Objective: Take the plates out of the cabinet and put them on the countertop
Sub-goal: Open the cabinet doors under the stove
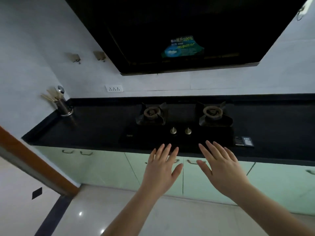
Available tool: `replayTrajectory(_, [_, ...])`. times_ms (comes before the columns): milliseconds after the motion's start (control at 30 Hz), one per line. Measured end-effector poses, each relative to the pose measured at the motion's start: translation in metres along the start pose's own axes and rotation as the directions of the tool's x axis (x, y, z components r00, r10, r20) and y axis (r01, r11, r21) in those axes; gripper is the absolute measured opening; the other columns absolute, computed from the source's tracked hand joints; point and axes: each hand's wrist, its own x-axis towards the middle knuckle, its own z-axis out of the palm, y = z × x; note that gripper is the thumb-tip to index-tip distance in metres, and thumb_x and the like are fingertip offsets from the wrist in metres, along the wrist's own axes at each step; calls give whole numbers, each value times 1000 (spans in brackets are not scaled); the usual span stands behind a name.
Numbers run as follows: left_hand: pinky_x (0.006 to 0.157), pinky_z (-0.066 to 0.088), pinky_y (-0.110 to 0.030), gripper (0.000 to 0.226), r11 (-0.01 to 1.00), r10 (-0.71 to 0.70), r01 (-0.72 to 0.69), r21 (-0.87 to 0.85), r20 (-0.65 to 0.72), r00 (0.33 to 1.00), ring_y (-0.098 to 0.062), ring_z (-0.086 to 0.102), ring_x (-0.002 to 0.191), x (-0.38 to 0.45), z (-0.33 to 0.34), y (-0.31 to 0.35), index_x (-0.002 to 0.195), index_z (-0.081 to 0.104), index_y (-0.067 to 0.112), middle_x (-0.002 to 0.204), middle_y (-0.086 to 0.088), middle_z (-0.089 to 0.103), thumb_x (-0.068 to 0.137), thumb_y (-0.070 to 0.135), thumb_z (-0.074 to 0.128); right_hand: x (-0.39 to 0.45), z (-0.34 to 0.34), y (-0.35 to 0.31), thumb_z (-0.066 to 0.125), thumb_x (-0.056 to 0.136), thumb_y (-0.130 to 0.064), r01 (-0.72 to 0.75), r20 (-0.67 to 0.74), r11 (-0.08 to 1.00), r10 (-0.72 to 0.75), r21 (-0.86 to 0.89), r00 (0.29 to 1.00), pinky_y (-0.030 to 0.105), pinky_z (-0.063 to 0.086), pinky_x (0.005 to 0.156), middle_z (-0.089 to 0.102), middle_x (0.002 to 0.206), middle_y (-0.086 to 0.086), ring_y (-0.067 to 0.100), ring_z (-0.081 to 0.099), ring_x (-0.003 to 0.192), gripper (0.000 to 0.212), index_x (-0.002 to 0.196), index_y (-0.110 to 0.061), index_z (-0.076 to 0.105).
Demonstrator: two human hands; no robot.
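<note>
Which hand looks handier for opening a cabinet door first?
Probably the right hand: its thumb hangs right over a door handle. The left hand hides the neighbouring handle. Both are open and empty.

Both hands out flat, palms down, fingers straight, holding nothing: left hand (161, 169) and right hand (221, 169), side by side, apart, in front of pale green cabinet doors (109, 167), all closed. Beyond, black countertop (95, 126) w/ 2-burner gas stove (180, 128). Far left corner: steel utensil holder (64, 106). Above: black range hood (184, 31).
</note>
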Motion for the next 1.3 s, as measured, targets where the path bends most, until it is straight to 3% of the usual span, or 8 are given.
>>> replayTrajectory(167, [121, 6, -42, 68, 997, 80, -79, -20, 52, 995, -24, 15, 152, 20, 33, -55, 157, 19, 27, 164, -4, 23, 98, 60, 9, 28, 31, -35, -14, 84, -67, -63, 67, 998, 62, 9, 996, 38, 7, 121, 15, 163, -2, 19, 10, 150, 84, 155, -31, 11])
replayTrajectory(400, [115, 32, -48, 62, 978, 197, -186, -96, 113, 974, -30, 37, 143, 42, 85, -71, 152, 38, 18, 154, -10, 44, 101, 51, 28, 41, 73, -32, -12, 87, -67, -120, 158, 993, 116, 17, 981, 39, 7, 120, 15, 163, -1, 21, 10, 150, 84, 155, -27, 14])
replayTrajectory(600, [115, 31, -44, 63, 981, 170, -152, -117, 159, 973, -28, 30, 147, 66, 135, -75, 154, 33, 14, 157, -9, 38, 104, 51, 21, 61, 118, -15, -7, 88, -67, -119, 257, 987, 89, 104, 962, 35, 3, 119, 11, 164, 2, 22, 6, 151, 83, 155, -23, 14])
replayTrajectory(867, [115, 31, -46, 63, 991, 133, -111, -80, 378, 916, -29, 37, 144, 81, 200, -55, 150, 41, 16, 154, -9, 44, 101, 52, 25, 106, 199, 17, -2, 91, -66, -94, 420, 987, 30, 134, 907, 40, 10, 120, 12, 164, 2, 23, 9, 150, 79, 155, -22, 13])
replayTrajectory(1033, [122, 5, -42, 72, 998, 43, -17, -55, 510, 859, -24, 2, 153, 96, 242, -45, 158, 12, 21, 167, -4, 10, 98, 59, 2, 123, 249, 29, 10, 96, -63, -118, 556, 984, 24, 134, 831, 40, 11, 120, 10, 164, 3, 22, 8, 150, 73, 155, -21, 10])
replayTrajectory(1233, [118, -10, -37, 68, 999, -29, 43, -13, 553, 833, -19, -19, 149, 110, 280, -42, 158, -3, 17, 167, -3, -8, 103, 54, 10, 144, 283, 40, 22, 98, -59, -145, 572, 975, 24, 166, 820, 40, 13, 120, 9, 164, 4, 22, 9, 150, 72, 155, -17, 10])
replayTrajectory(1300, [119, -9, -39, 67, 998, -48, 67, -13, 567, 823, -20, -16, 150, 112, 287, -40, 157, -7, 16, 166, -4, -10, 104, 51, 15, 152, 291, 43, 28, 98, -56, -147, 584, 975, 24, 165, 812, 40, 14, 119, 10, 164, 3, 23, 10, 150, 73, 155, -16, 8])
